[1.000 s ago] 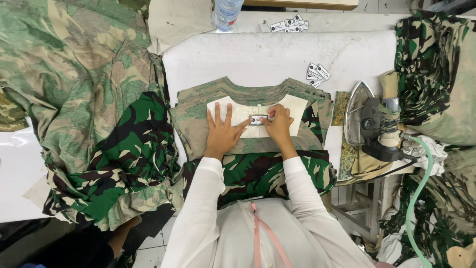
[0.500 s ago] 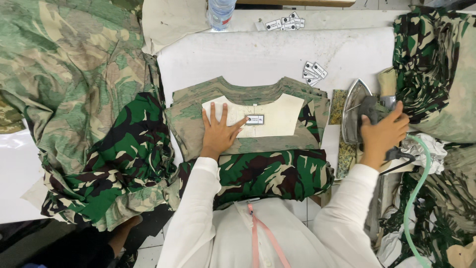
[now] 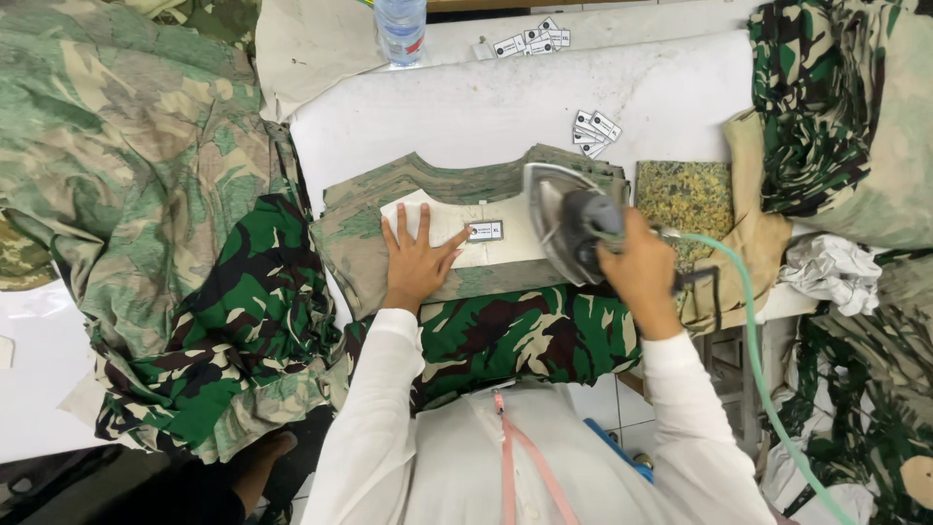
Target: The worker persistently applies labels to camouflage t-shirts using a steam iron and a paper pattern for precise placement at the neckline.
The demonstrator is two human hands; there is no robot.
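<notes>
Left hand (image 3: 416, 258) lies flat (fingers spread) on the shirt (image 3: 389, 204); right hand (image 3: 641, 267) grasps the iron (image 3: 564, 228)

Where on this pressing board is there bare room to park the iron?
Bare white board lies between the folded garment and the water bottle, left of the loose labels. Crowded: the garment under the left hand and the iron in the right hand.
</notes>
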